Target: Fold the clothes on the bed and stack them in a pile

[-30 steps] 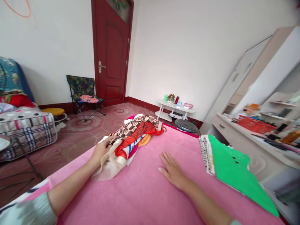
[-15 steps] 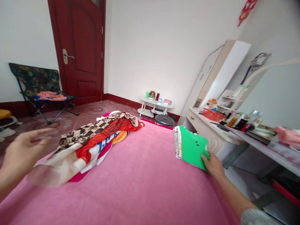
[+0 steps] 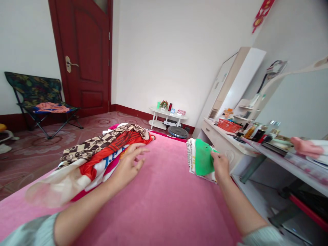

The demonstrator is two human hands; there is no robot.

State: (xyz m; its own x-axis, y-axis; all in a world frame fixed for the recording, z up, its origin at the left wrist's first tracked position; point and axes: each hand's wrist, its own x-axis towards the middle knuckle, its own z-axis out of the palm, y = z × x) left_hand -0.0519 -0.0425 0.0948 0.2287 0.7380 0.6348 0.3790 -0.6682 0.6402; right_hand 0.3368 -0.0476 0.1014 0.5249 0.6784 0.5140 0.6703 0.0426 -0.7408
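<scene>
Green garment (image 3: 203, 158) pinched at its right edge in the fingers of the right hand (image 3: 221, 166). Left hand (image 3: 130, 167) with nothing in it, fingers spread and loosely bent, just beside the heap (image 3: 102, 145); contact unclear. Garment on the right side of the pink sheet (image 3: 159, 201), apparently atop a flat pile (image 3: 191, 158), white and patterned edges poking out at left. Progress, by guess: midway through folding. Pile probably done, garment doubled over but likely unfinished. Number of pieces in pile: cannot tell. Heap on the left, loose checked, red, white and sheer pieces, seemingly all left to do. Farther out: peach cloth (image 3: 53, 108) crumpled on a chair (image 3: 33, 89), perhaps unrelated; desk (image 3: 215, 134) at far right with red basket (image 3: 228, 126).
</scene>
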